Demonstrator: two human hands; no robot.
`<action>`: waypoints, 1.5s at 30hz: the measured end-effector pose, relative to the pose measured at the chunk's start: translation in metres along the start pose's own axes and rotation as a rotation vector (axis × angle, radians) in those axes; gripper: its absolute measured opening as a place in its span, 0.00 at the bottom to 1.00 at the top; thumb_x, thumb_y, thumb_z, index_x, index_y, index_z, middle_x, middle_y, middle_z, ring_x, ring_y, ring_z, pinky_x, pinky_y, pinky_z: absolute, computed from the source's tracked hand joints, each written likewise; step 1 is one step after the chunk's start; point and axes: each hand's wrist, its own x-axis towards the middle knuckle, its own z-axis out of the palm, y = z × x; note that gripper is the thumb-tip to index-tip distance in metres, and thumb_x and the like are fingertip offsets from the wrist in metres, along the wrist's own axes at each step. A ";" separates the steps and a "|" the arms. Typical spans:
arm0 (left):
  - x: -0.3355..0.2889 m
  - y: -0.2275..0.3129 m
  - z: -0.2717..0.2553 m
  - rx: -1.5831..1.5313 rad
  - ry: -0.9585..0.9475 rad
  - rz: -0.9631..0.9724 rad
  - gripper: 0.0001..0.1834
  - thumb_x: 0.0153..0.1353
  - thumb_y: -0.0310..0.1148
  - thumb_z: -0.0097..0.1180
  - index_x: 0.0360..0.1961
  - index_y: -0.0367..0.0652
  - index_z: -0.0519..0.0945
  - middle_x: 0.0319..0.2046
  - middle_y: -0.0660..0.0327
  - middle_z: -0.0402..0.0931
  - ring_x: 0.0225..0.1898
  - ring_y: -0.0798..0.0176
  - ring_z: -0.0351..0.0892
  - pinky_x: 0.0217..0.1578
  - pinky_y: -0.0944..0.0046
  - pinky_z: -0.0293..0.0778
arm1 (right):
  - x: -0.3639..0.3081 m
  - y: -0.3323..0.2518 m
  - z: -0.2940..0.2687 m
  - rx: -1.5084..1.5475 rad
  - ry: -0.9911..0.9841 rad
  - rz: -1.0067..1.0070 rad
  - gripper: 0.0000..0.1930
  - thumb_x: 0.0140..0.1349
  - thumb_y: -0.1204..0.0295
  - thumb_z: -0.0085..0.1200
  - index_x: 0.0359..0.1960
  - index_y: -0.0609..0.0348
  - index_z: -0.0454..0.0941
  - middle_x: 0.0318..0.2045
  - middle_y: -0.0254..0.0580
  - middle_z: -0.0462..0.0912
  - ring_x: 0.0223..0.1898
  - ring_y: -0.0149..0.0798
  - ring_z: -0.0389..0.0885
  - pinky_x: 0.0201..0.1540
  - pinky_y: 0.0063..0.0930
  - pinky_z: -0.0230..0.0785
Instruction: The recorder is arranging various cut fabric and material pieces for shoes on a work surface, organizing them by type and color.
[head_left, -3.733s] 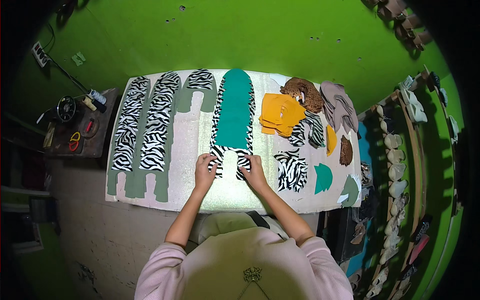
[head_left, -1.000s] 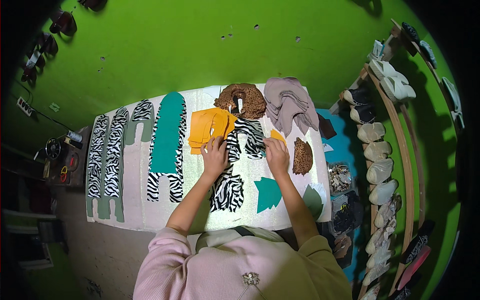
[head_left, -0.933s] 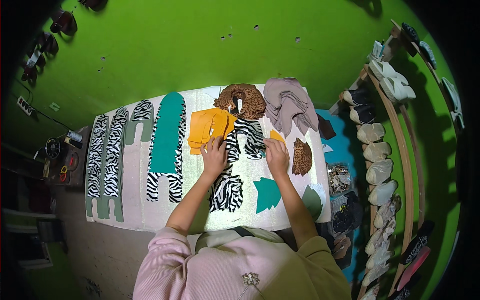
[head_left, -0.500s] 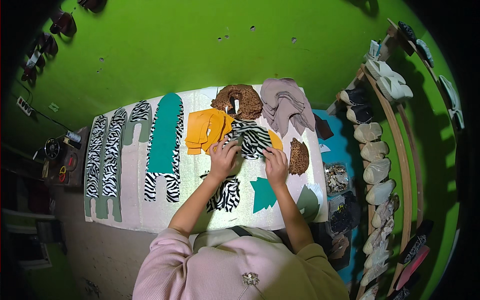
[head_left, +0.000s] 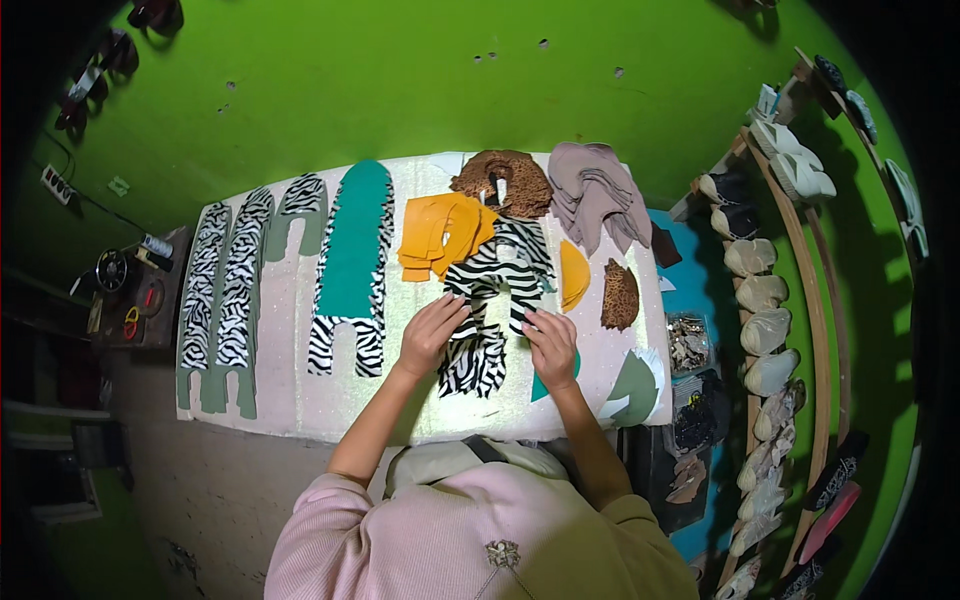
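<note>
A zebra-print U-shaped fabric piece (head_left: 493, 272) lies in front of me, its two legs toward my body. My left hand (head_left: 434, 335) grips the end of its left leg between thumb and fingers. At the other leg, my right hand (head_left: 551, 348) has its fingertips closed on the edge. More zebra-print fabric (head_left: 476, 368) with a ragged edge lies between my wrists. Just beyond the piece is another zebra-print cutting (head_left: 527, 240), partly covered. Under my right hand a green piece (head_left: 541, 388) is mostly hidden.
Yellow cut pieces (head_left: 436, 236) lie left of my work, with a leopard-print bundle (head_left: 502, 178) and mauve pieces (head_left: 596, 190) behind. Farther left are a long green piece (head_left: 352, 240) and zebra-print strips (head_left: 205, 290). Shoe forms (head_left: 760, 295) line a rack on the right.
Both hands have drawn the zebra-print piece toward me and spread it into a U shape. A yellow half-round piece is now uncovered on the right. The view has shifted slightly.
</note>
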 end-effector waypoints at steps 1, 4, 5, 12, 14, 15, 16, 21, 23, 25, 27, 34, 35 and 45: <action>-0.009 -0.002 -0.010 0.013 -0.010 0.000 0.20 0.49 0.21 0.53 0.45 0.40 0.80 0.48 0.55 0.78 0.52 0.51 0.76 0.51 0.56 0.73 | 0.000 -0.010 0.003 0.011 -0.025 -0.026 0.11 0.53 0.79 0.56 0.38 0.52 0.80 0.47 0.34 0.81 0.51 0.39 0.76 0.55 0.38 0.62; -0.035 -0.008 -0.043 0.056 -0.026 0.014 0.19 0.50 0.22 0.53 0.46 0.41 0.81 0.48 0.56 0.78 0.52 0.52 0.76 0.50 0.55 0.73 | -0.003 -0.041 0.012 0.099 -0.152 -0.072 0.13 0.52 0.77 0.57 0.40 0.51 0.82 0.48 0.33 0.80 0.52 0.39 0.76 0.55 0.38 0.62; -0.045 -0.007 -0.055 0.098 -0.060 -0.017 0.18 0.53 0.23 0.52 0.46 0.42 0.80 0.49 0.58 0.78 0.53 0.55 0.76 0.52 0.56 0.71 | -0.005 -0.051 0.016 0.119 -0.193 -0.096 0.14 0.52 0.77 0.56 0.41 0.51 0.82 0.49 0.33 0.80 0.52 0.39 0.75 0.56 0.39 0.62; -0.122 -0.017 -0.104 0.253 -0.161 -0.080 0.21 0.53 0.27 0.53 0.50 0.51 0.79 0.51 0.67 0.77 0.55 0.65 0.75 0.63 0.47 0.47 | -0.026 -0.104 0.052 0.201 -0.339 -0.195 0.15 0.54 0.75 0.56 0.44 0.47 0.81 0.49 0.29 0.80 0.52 0.35 0.76 0.56 0.38 0.62; -0.139 -0.018 -0.112 0.250 -0.185 -0.096 0.23 0.50 0.29 0.56 0.51 0.51 0.79 0.52 0.67 0.76 0.55 0.65 0.74 0.63 0.45 0.47 | -0.029 -0.113 0.058 0.189 -0.345 -0.215 0.15 0.54 0.75 0.56 0.44 0.47 0.81 0.49 0.29 0.80 0.52 0.35 0.76 0.56 0.37 0.62; -0.145 -0.018 -0.115 0.247 -0.195 -0.102 0.24 0.48 0.29 0.58 0.51 0.51 0.79 0.53 0.67 0.76 0.56 0.65 0.73 0.63 0.44 0.46 | -0.029 -0.118 0.059 0.192 -0.354 -0.215 0.14 0.54 0.75 0.56 0.44 0.47 0.81 0.49 0.29 0.80 0.52 0.35 0.76 0.56 0.38 0.62; -0.151 -0.019 -0.116 0.231 -0.206 -0.105 0.28 0.44 0.29 0.60 0.52 0.51 0.78 0.53 0.68 0.75 0.57 0.65 0.72 0.62 0.43 0.45 | -0.030 -0.123 0.060 0.195 -0.363 -0.214 0.14 0.54 0.74 0.56 0.44 0.47 0.81 0.49 0.29 0.80 0.52 0.35 0.76 0.56 0.38 0.62; -0.171 -0.021 -0.118 0.169 -0.264 -0.095 0.31 0.38 0.28 0.61 0.51 0.51 0.77 0.51 0.67 0.75 0.56 0.62 0.72 0.61 0.42 0.46 | -0.046 -0.139 0.064 0.204 -0.419 -0.193 0.15 0.53 0.76 0.55 0.44 0.48 0.81 0.49 0.31 0.80 0.52 0.36 0.75 0.56 0.38 0.63; -0.181 -0.023 -0.117 0.124 -0.313 -0.106 0.33 0.38 0.26 0.61 0.53 0.52 0.76 0.52 0.67 0.74 0.56 0.62 0.71 0.61 0.42 0.46 | -0.052 -0.145 0.063 0.204 -0.422 -0.177 0.16 0.51 0.76 0.57 0.43 0.49 0.81 0.47 0.34 0.80 0.50 0.37 0.76 0.54 0.38 0.63; -0.189 -0.028 -0.115 0.114 -0.361 -0.090 0.35 0.37 0.27 0.60 0.54 0.53 0.75 0.54 0.67 0.73 0.57 0.62 0.70 0.61 0.41 0.46 | -0.061 -0.149 0.065 0.224 -0.434 -0.132 0.16 0.50 0.76 0.58 0.42 0.50 0.81 0.46 0.35 0.80 0.48 0.38 0.76 0.53 0.38 0.64; -0.196 -0.031 -0.113 0.080 -0.383 -0.075 0.34 0.38 0.28 0.60 0.54 0.54 0.75 0.54 0.68 0.73 0.57 0.62 0.69 0.61 0.41 0.46 | -0.067 -0.151 0.066 0.227 -0.455 -0.120 0.16 0.48 0.77 0.58 0.41 0.52 0.80 0.45 0.37 0.79 0.48 0.41 0.75 0.52 0.38 0.64; -0.201 -0.039 -0.115 0.051 -0.442 -0.074 0.30 0.45 0.43 0.63 0.53 0.55 0.75 0.53 0.68 0.73 0.56 0.62 0.69 0.61 0.37 0.44 | -0.080 -0.157 0.071 0.200 -0.505 -0.053 0.15 0.48 0.76 0.58 0.40 0.54 0.80 0.45 0.40 0.78 0.49 0.43 0.74 0.54 0.40 0.62; -0.202 -0.040 -0.114 0.043 -0.441 -0.077 0.29 0.46 0.44 0.63 0.53 0.56 0.76 0.53 0.68 0.73 0.56 0.62 0.69 0.61 0.37 0.44 | -0.080 -0.158 0.071 0.196 -0.504 -0.042 0.14 0.48 0.75 0.58 0.40 0.54 0.80 0.45 0.40 0.78 0.49 0.43 0.74 0.54 0.41 0.61; -0.171 -0.026 -0.103 -0.005 -0.303 -0.067 0.23 0.48 0.52 0.63 0.42 0.53 0.80 0.45 0.67 0.76 0.51 0.62 0.73 0.61 0.37 0.43 | -0.079 -0.167 0.073 0.158 -0.476 0.017 0.14 0.49 0.74 0.59 0.40 0.53 0.79 0.44 0.39 0.77 0.49 0.41 0.74 0.55 0.41 0.59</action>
